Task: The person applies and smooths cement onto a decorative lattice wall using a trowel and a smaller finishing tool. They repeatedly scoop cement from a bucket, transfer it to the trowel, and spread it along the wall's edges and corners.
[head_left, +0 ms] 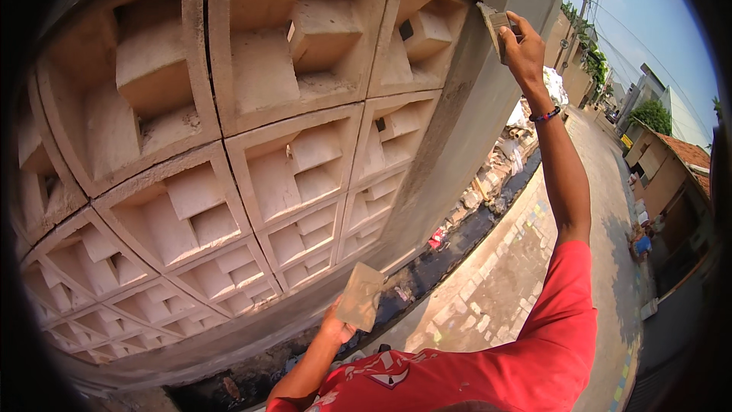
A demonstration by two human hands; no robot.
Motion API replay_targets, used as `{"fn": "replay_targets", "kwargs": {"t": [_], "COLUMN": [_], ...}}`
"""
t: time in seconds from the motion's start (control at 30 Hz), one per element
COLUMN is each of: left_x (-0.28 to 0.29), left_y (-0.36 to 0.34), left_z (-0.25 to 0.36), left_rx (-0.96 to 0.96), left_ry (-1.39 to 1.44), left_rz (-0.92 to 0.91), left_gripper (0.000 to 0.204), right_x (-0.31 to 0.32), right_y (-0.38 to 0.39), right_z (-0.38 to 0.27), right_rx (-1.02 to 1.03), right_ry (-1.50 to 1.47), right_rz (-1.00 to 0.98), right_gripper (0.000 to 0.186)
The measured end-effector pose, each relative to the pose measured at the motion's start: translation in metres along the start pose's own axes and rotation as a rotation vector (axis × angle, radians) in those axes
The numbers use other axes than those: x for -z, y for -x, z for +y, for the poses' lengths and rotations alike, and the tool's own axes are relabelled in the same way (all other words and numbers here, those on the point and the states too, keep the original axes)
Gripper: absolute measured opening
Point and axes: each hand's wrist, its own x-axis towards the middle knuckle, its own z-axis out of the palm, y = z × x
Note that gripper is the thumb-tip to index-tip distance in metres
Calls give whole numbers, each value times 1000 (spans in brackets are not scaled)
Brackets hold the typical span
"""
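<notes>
My right hand [524, 49] is raised high and closed around a small grey plastering float [496, 30], its kind partly hidden by my fingers. The float's edge touches or nearly touches the grey cement pillar [526, 0] beside the block wall. Lower down, my left hand [335, 326] grips a flat, rectangular, grey-brown board [361, 297] by its lower edge. This board is tilted in front of me, apart from the wall, and its face looks smeared with cement.
On the left rises a wall of pale, openwork concrete blocks [293, 160]. A dark water ditch [427, 271] runs along its foot, with rubble and rubbish [488, 175] farther up. To the right lie a paved lane [587, 175] and houses [667, 175].
</notes>
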Motion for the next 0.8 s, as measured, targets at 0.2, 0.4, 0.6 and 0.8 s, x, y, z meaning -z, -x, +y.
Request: {"fn": "replay_targets", "kwargs": {"t": [0.2, 0.4, 0.6, 0.8], "left_x": [-9, -3, -4, -11], "left_y": [0, -9, -14, -23], "left_z": [-1, -2, -7, -15], "left_rx": [12, -6, -8, 33], "left_ry": [-28, -41, -44, -18], "left_rz": [-16, 36, 26, -13], "left_gripper": [30, 29, 29, 29], "right_x": [-6, 13, 40, 21], "right_y": [72, 130, 61, 24], "right_z": [-1, 8, -24, -34], "right_rx": [3, -14, 526, 742], "right_ry": [-17, -25, 358, 577], "right_rz": [-110, -341, -116, -64], "right_gripper": [36, 42, 39, 37]}}
